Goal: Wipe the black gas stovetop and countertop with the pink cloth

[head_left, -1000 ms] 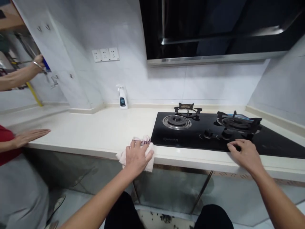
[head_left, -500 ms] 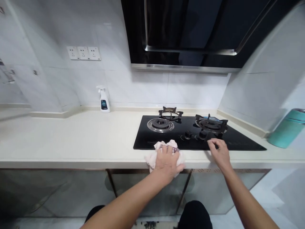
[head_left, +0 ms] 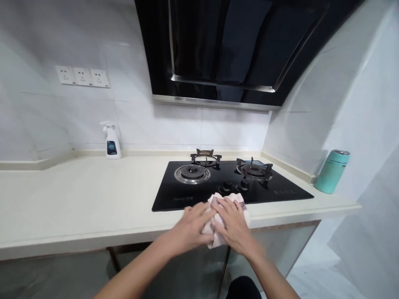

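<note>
A pale pink cloth (head_left: 218, 238) lies bunched over the counter's front edge, its upper end touching the black gas hob (head_left: 177, 203). From the left, my left hand (head_left: 193, 227) has its fingers on the cloth's side, slightly blurred. On top of the cloth rests my right hand (head_left: 233, 224), fingers curved over it and close to the left hand's fingertips. Just beyond the hands are two black knobs (head_left: 227, 185) on the hob. Folds under both palms are hidden.
A white spray bottle (head_left: 112, 143) stands against the back wall. At the right end of the counter (head_left: 77, 199) is a turquoise flask (head_left: 332, 172). A loose pan support (head_left: 205, 158) sits behind the left burner (head_left: 192, 173). The black range hood (head_left: 212, 50) overhangs the hob.
My right hand has moved left from the hob's front edge onto the cloth. My left hand has shifted to the cloth's left side. The view has turned rightward.
</note>
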Motion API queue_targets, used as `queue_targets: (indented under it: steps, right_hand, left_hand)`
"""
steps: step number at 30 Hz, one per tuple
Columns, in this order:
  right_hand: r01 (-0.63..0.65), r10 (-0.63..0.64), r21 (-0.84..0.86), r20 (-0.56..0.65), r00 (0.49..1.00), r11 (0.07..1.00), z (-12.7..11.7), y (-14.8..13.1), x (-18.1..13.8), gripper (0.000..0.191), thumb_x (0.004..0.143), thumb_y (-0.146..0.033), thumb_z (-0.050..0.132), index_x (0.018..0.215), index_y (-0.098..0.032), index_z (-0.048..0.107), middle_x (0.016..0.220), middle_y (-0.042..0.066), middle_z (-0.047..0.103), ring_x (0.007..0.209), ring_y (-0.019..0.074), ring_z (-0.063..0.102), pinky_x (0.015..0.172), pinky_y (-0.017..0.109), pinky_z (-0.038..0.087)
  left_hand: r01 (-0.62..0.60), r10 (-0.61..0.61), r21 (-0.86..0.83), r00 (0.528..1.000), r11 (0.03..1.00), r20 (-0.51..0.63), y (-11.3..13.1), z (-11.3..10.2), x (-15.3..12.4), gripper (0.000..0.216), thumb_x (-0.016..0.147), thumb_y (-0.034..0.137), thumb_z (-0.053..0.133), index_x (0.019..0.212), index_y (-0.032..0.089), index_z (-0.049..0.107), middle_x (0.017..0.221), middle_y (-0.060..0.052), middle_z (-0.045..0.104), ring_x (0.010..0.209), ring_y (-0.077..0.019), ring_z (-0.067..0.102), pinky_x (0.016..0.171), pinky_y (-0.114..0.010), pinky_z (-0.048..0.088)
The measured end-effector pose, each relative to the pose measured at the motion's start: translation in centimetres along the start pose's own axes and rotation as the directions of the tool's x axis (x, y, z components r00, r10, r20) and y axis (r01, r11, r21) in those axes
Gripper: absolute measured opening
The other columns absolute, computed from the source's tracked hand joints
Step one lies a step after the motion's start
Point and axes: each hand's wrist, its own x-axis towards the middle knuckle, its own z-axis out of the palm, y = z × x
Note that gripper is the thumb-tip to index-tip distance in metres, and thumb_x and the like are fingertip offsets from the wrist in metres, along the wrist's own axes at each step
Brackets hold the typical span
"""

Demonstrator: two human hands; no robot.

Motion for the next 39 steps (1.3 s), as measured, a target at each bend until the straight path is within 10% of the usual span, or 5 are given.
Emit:
queue_targets:
  steps: [7,13,22,30,39]
  right_hand:
    - [0.028,-0.004,-0.162,0.145,0.989,0.986,-0.9,0.2,3.3,0.041,0.104,-0.049,0.049,0.141,-0.034,0.059,0.157,0.003,0.045,0.141,0.0301,0.04,0.116,0.056,0.025]
    - [-0.198,0.247,-0.281,0.152,0.957,0.939,-4.3,9.1,2.2,0.041,0.104,-0.047,0.043,0.138,-0.036,0.063,0.153,0.0,0.05,0.132,0.0245,0.049,0.113,0.047,0.033]
    - [-0.607,0.673,-0.443,-0.01,0.74,0.66,-8.6,17.3,0.7,0.054,0.102,-0.051,0.032,0.141,-0.027,0.06,0.155,0.015,0.043,0.131,0.0454,0.045,0.1,0.077,0.034]
    - [-0.265,0.356,-0.387,0.187,0.916,0.883,-5.8,11.6,0.2,0.052,0.103,-0.048,0.037,0.15,-0.032,0.051,0.162,0.006,0.036,0.138,0.0375,0.039,0.108,0.065,0.034]
    - [-0.516,0.617,-0.499,0.047,0.786,0.696,-9.8,24.5,1.4,0.049,0.103,-0.048,0.033,0.146,-0.038,0.055,0.158,0.001,0.043,0.13,0.0343,0.05,0.107,0.06,0.04]
  left_hand:
    - [0.29,-0.268,0.144,0.951,0.946,-0.155,-7.2,-1.5,-3.4,0.045,0.098,0.055,0.053,0.127,0.025,0.07,0.138,-0.013,0.066,0.13,-0.0317,0.058,0.107,-0.05,0.04]
    - [0.352,-0.338,0.096,0.931,0.931,-0.136,-7.8,-1.4,-3.2,0.046,0.097,0.055,0.05,0.129,0.027,0.067,0.144,-0.01,0.061,0.135,-0.0296,0.053,0.112,-0.049,0.037]
    - [0.36,-0.35,0.093,0.93,0.928,-0.111,-7.2,-1.2,-3.0,0.048,0.094,0.056,0.052,0.129,0.025,0.062,0.143,-0.012,0.057,0.137,-0.0313,0.048,0.113,-0.051,0.033]
    - [0.364,-0.355,0.095,0.93,0.927,-0.097,-8.5,-0.8,-3.3,0.054,0.092,0.064,0.048,0.132,0.03,0.061,0.147,-0.01,0.057,0.138,-0.0318,0.048,0.114,-0.052,0.032]
    - [0.269,-0.235,0.176,0.953,0.947,-0.192,-11.0,0.4,-4.6,0.055,0.088,0.066,0.057,0.132,0.033,0.064,0.144,-0.008,0.06,0.129,-0.037,0.057,0.106,-0.053,0.04]
